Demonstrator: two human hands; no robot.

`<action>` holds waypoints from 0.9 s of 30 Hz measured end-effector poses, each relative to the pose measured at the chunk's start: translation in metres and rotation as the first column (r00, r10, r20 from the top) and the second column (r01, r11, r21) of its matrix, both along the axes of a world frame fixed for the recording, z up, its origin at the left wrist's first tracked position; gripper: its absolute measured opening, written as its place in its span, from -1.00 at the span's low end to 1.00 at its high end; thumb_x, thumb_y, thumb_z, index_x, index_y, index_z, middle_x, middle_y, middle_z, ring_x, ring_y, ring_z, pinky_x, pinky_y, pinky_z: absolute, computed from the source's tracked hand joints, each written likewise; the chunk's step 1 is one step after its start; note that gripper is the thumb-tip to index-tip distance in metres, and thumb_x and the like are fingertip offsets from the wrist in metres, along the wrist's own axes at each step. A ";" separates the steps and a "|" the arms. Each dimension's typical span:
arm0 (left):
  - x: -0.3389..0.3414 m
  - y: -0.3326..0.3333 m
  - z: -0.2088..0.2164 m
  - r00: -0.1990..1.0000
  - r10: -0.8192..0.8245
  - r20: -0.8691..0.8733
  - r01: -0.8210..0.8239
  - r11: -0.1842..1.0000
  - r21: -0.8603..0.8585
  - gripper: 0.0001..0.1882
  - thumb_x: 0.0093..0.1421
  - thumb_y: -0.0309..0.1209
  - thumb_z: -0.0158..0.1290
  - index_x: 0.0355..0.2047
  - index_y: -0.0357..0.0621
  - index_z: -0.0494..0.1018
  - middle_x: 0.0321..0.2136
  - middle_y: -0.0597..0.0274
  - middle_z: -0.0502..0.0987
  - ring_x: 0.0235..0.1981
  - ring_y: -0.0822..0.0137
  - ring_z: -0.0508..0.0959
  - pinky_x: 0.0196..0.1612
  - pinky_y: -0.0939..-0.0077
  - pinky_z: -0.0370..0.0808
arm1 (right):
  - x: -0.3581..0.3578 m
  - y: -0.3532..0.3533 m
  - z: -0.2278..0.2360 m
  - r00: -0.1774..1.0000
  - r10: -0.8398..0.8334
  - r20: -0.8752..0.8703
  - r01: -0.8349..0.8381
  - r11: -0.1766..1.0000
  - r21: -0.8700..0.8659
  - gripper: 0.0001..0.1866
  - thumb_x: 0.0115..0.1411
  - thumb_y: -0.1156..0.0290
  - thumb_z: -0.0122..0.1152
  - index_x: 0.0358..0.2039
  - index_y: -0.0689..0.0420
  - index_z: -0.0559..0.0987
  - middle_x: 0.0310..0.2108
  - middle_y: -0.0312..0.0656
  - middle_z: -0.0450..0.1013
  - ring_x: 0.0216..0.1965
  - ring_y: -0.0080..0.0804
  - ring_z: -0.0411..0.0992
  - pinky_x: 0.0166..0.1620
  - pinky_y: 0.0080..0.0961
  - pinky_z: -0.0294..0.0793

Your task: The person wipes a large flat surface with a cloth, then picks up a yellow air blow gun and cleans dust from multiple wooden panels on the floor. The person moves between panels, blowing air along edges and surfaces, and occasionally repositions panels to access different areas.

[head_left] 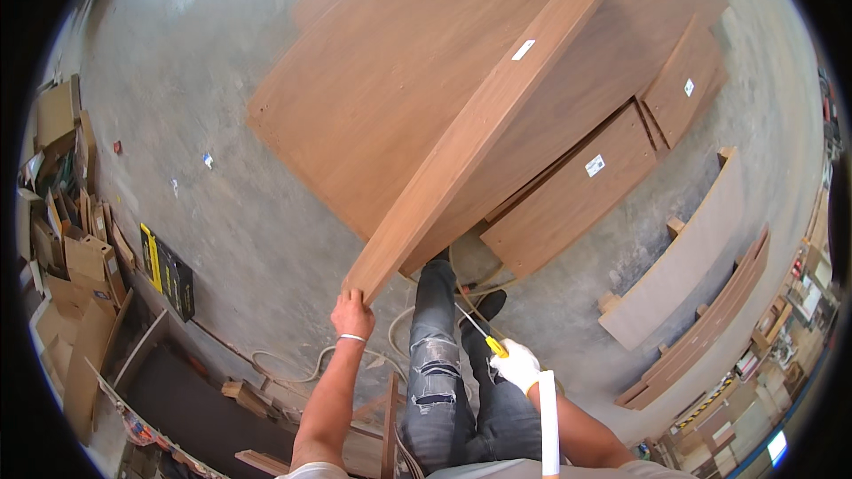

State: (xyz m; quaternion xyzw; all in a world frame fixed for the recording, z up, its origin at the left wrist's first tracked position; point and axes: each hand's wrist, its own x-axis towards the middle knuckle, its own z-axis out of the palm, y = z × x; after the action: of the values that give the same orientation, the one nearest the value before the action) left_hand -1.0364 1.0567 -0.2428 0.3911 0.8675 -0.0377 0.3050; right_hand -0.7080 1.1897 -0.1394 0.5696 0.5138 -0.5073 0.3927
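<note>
My bare left hand (352, 313) is closed on the near end of a long narrow brown board (461, 146), which slants away to the upper right. A small white label sits on that board. Beneath or behind it lie broad brown wooden panels (373, 98). My right hand (517, 366), in a white glove, is wrapped round a screwdriver (495, 346) with a yellow handle. Its thin metal shaft points up and left, in front of my legs, touching no board that I can make out. A white strip (550, 426) crosses my right forearm.
Smaller labelled panels (568, 186) lie at the right of the broad ones. Further right, more boards (683, 257) rest on wooden blocks. A hose (399, 328) loops over the floor by my feet. Cardboard scraps (84, 257) and a black-yellow box (167, 273) are at the left.
</note>
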 end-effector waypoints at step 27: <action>0.018 0.140 0.249 0.981 -0.157 0.114 0.167 0.983 -0.078 -0.76 -0.04 -0.30 0.10 -0.44 -0.22 0.53 -0.47 -0.15 0.59 -0.37 -0.19 0.58 -0.23 0.01 0.51 | -0.007 0.031 0.076 0.790 0.532 -0.304 -0.500 0.847 0.183 -0.63 0.07 0.16 0.02 -0.38 0.14 0.69 -0.37 0.04 0.59 -0.31 -0.06 0.59 -0.19 -0.18 0.56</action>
State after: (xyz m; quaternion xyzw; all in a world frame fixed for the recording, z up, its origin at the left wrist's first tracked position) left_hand -1.0185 1.1970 0.0066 0.4481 0.8127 -0.0794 0.3640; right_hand -0.7152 1.2208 -0.0629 0.3278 0.7331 -0.4474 0.3936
